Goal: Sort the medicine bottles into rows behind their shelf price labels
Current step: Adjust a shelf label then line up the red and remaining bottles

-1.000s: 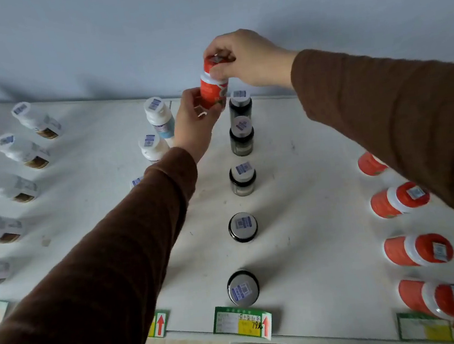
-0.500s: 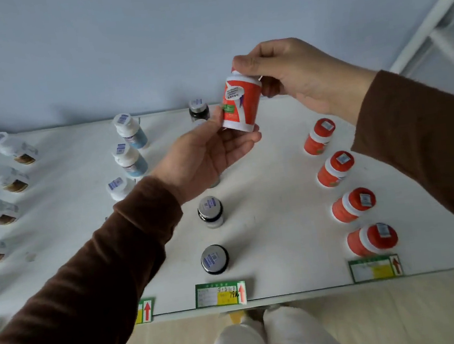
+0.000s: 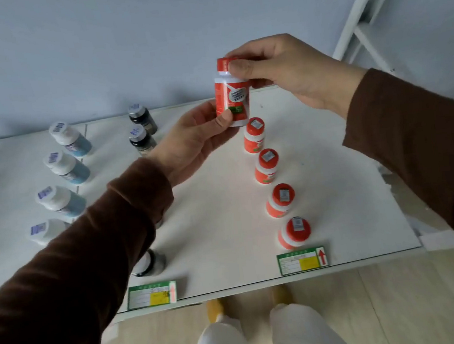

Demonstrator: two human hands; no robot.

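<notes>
The small orange-and-white plastic medicine bottle with a red screw cap is held upright in the air above the far end of the white table, at about twelve o'clock from the row of four matching orange bottles that runs back from the green-and-yellow shelf price label. The right hand pinches the cap from above with thumb and fingertips; the left hand holds the lower body, thumb pressed on the printed label. Both grips are closed on the bottle.

It looks light and rigid, hardly fragile, though the glossy label may be slick. The ribbed cap seems the surer hold for lowering it, with the body steadied from the side. The open spot lies just behind the farthest bottle; a careless set-down there could knock that neighbour over.
</notes>
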